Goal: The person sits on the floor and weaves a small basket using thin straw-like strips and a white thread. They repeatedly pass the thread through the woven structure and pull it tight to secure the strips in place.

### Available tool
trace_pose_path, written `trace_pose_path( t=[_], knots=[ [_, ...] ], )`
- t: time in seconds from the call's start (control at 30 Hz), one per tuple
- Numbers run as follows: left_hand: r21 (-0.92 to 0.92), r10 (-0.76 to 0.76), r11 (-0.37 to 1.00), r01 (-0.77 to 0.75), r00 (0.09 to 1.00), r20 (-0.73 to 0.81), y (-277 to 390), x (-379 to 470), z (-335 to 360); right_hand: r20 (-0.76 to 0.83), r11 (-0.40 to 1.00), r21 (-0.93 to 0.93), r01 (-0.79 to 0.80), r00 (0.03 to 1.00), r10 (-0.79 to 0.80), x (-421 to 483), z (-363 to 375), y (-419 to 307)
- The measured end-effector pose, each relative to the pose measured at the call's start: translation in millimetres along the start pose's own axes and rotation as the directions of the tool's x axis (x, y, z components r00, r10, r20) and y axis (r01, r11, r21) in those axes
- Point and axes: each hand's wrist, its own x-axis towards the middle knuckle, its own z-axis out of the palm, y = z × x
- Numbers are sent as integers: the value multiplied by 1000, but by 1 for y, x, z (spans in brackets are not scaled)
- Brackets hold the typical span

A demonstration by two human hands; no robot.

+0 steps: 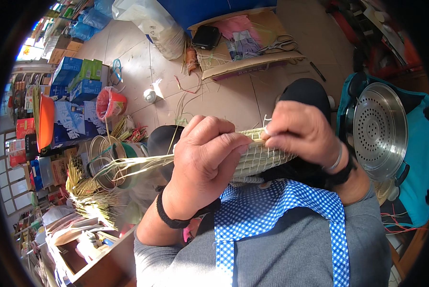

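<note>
A coiled straw basket (261,158), bound with rows of pale cord stitches, rests over my lap above a blue checked apron (261,211). My left hand (211,150) grips a bundle of dry grass stalks (142,162) at the basket's upper edge; the loose ends trail out to the left. At the same edge, to the right, the thumb and fingers of my right hand (297,129) are pinched together, slightly blurred. A small loop of white cord (268,118) stands up beside those fingertips. Whether a needle is between them cannot be told.
A cardboard box (250,66) on the tiled floor holds scissors (281,43), cloth and a black case. A steel steamer pan (379,131) stands at right. To the left are a red bin (110,104), straw bundles (92,201) and a wooden drawer (92,267).
</note>
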Motion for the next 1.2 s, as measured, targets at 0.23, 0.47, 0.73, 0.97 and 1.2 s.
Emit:
trace_pose_path(
  t=[0.23,0.47,0.73,0.97,1.2],
  knots=[
    [-16,-11,1000,11,1000,-15,-4,3,6,305,697,333,-635,772,557,55,-25,3],
    [-29,-90,996,89,994,-68,-2,0,11,244,922,-344,179,965,-96,55,-16,-15],
    [7,0,1000,0,1000,-21,-9,-8,-11,-40,970,-223,94,994,-106,-4,10,-4],
    [276,154,950,-147,988,-5,-11,-25,-18,-8,975,-197,102,994,-106,-7,11,1],
    [130,90,988,-87,996,-19,-22,-31,-28,-1,978,-176,113,993,-115,-3,13,2]
  ],
)
